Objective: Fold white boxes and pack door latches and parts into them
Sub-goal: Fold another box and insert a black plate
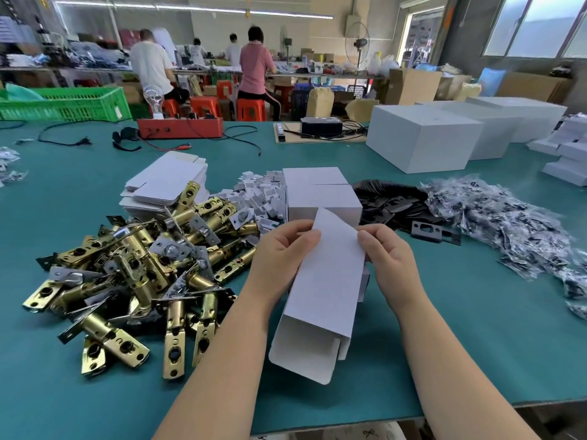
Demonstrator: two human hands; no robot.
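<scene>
I hold a small white box [324, 287] over the green table, its near end open with a flap hanging toward me. My left hand [282, 249] grips its far left edge and my right hand [387, 252] pinches the far right edge. A heap of brass door latches [133, 274] lies to the left. Flat white box blanks [165, 182] are stacked behind the latches. Folded white boxes [320, 195] stand just beyond my hands. Black strike plates [394, 204] and bagged parts [495, 223] lie to the right.
Small white card pieces [260, 192] are piled between blanks and boxes. Large white cartons [422, 141] stand at the back right, a red tester box [181, 127] with cables and a green crate [63, 104] at the back. People work at far benches. The table edge [476, 408] is near me.
</scene>
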